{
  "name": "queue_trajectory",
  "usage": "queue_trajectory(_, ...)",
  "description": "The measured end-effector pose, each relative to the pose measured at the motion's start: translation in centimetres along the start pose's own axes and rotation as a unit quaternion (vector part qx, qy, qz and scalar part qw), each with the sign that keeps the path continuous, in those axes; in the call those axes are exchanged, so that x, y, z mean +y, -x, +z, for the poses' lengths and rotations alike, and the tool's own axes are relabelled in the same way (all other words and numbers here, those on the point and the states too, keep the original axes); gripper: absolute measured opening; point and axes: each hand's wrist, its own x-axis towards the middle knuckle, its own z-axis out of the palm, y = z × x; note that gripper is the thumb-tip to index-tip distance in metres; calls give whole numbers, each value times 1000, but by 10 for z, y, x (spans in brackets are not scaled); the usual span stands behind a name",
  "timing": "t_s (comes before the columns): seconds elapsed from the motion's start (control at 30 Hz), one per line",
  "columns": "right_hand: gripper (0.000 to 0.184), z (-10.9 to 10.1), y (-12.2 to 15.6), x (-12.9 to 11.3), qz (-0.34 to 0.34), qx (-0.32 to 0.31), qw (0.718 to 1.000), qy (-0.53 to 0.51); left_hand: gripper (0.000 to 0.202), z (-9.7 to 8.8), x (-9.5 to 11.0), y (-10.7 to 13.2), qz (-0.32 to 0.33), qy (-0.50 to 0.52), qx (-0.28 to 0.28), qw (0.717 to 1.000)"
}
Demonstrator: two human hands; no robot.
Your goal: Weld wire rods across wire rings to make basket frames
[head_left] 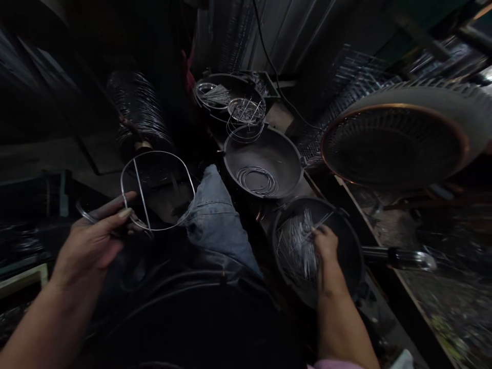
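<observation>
Pinched between the thumb and fingers of my left hand (96, 233) is a round wire ring (164, 152) with one straight wire across it. It is held up on the left, in front of my denim-covered knee (219, 210). On the right, my right hand (326, 242) reaches into a dark pan (348, 271) holding a heap of short straight wires (294, 243). Its fingers are closed around a few wire pieces that stick out past the fingertips. A second dark pan (269, 146) ahead holds several loose wire rings (257, 180).
Farther off, another pan (215, 118) carries small dishes of wire pieces. A large fan-like round guard (395, 146) stands at the right. Behind the held ring lies a big dark wire coil (140, 110). A black cable (274, 69) hangs at the back.
</observation>
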Motion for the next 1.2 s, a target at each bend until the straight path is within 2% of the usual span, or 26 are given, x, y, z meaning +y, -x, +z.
queue_trajectory(0.07,62,-2,-2,-13,11,4,1000,-9,42,-1,-3,-2,8,13,-14,1000)
queue_trajectory(0.13,71,4,1,-42,-37,-15,999,-31,41,-3,-5,-3,16,32,-28,999)
queue_trajectory(0.2,57,19,12,-79,-155,-26,986,-54,42,-7,-6,-3,15,53,-38,998)
queue_trajectory(0.27,39,41,29,-115,-274,-2,959,-67,46,-13,-8,-1,11,69,-46,997)
queue_trajectory(0.33,32,69,48,-139,-340,-2,938,-76,50,-20,-11,2,15,84,-51,995)
queue_trajectory(0.4,31,96,64,-146,-369,-63,924,-81,51,-29,-14,3,13,100,-54,993)
queue_trajectory(0.5,32,123,78,-138,-362,-155,916,-72,51,-42,-20,3,16,116,-57,991)
queue_trajectory(0.6,33,124,79,-136,-332,-174,924,-74,51,-53,-23,-1,14,131,-65,989)
queue_trajectory(0.7,32,107,81,-161,-352,-219,907,-78,49,-57,-25,-6,12,147,-67,987)
queue_trajectory(0.77,30,96,87,-190,-414,-269,867,-65,48,-57,-24,-10,10,149,-73,986)
queue_trajectory(0.83,34,91,95,-220,-502,-312,806,-38,47,-56,-24,-13,10,146,-81,986)
queue_trajectory(0.9,46,92,104,-247,-581,-336,741,4,46,-56,-22,-13,8,147,-89,985)
queue_trajectory(0.97,51,98,111,-266,-636,-345,689,50,46,-57,-20,-12,7,152,-94,984)
queue_trajectory(1.07,42,108,118,-281,-679,-357,633,101,46,-61,-14,-9,3,160,-92,983)
queue_trajectory(1.2,57,113,118,-290,-697,-394,585,128,48,-66,-8,-7,-6,163,-90,983)
